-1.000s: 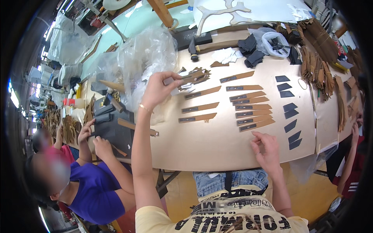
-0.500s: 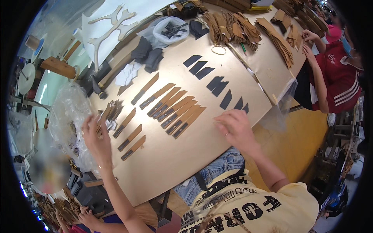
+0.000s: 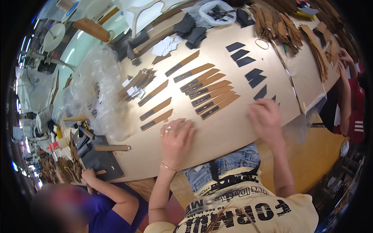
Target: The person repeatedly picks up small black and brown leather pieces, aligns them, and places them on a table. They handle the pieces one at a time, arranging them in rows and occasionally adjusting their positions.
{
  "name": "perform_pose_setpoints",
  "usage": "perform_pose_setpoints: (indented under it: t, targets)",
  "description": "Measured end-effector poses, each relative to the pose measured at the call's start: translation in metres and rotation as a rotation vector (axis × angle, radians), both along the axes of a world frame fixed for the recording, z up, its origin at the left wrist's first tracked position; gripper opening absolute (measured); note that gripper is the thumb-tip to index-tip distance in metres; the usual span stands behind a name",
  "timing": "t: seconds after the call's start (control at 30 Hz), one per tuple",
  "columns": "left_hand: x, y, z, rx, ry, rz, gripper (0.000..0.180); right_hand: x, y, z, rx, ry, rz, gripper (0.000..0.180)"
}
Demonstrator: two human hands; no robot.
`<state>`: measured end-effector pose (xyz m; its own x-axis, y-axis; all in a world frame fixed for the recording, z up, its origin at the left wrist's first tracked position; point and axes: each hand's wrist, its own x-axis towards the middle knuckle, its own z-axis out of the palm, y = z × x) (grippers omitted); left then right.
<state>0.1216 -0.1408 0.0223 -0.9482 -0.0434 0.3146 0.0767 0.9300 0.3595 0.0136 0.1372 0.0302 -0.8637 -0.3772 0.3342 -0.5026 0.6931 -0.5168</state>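
My left hand (image 3: 175,141), with rings, is low over the near part of the table, fingers bent but apart and nothing seen in it. Beside it lie brown strips (image 3: 157,119), each with a black piece along its lower end. More such strips (image 3: 213,93) fan out farther right. My right hand (image 3: 266,120) is over the table's near right part, blurred, its fingers bent inward. Just beyond it lie slanted black pieces (image 3: 255,81) in a loose row. The right hand hides part of that row, and whether it holds a piece cannot be seen.
A stack of brown strips with white tabs (image 3: 136,83) lies left, beside crumpled clear plastic (image 3: 99,93). Along the back are a hammer (image 3: 134,58), white pieces (image 3: 166,46), a bag of black bits (image 3: 217,13) and brown bundles (image 3: 272,27). Co-workers sit at left (image 3: 112,206) and right (image 3: 351,97).
My left hand has left the stack of strips and come right, toward the table's near edge. My right hand stays by the black pieces. The whole view has swung left.
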Motion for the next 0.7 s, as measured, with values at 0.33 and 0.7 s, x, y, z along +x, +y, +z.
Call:
perform_pose_setpoints:
  t: [0.33, 0.7]
  targets:
    - [-0.048, 0.032, -0.022, -0.283, 0.136, -0.215, 0.018, 0.029, -0.036, -0.009, 0.021, -0.027, 0.297, 0.02]
    - [-0.031, 0.054, 0.032, 0.23, 0.053, -0.298, 0.024, 0.034, -0.017, 0.011, -0.594, -0.44, -0.013, 0.061]
